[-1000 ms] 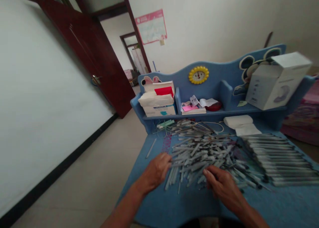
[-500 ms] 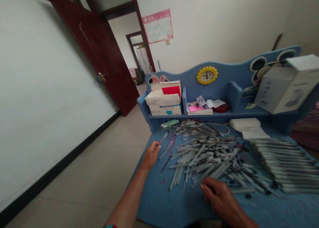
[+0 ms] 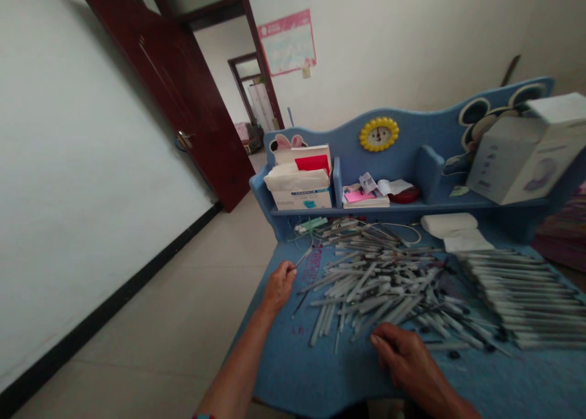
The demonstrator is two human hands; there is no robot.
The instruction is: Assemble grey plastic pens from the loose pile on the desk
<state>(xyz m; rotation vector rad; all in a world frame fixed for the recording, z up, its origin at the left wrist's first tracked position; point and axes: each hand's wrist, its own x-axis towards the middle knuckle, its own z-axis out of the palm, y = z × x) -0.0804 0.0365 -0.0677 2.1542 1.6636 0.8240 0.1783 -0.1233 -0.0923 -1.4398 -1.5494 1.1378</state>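
Pen (image 3: 303,258) in left hand (image 3: 278,286)

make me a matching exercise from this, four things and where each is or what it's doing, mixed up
1. left hand
2. flower-shaped clock
3. white carton
4. loose pen-like sticks

A. at the right end of the shelf
B. heaped on the desk
C. on the blue backboard
D. holding one slender stick

Pairs: 1-D, 2-C, 3-A, 4-B

Left hand (image 3: 279,285) pinching, outstretched; right hand (image 3: 399,353) curled
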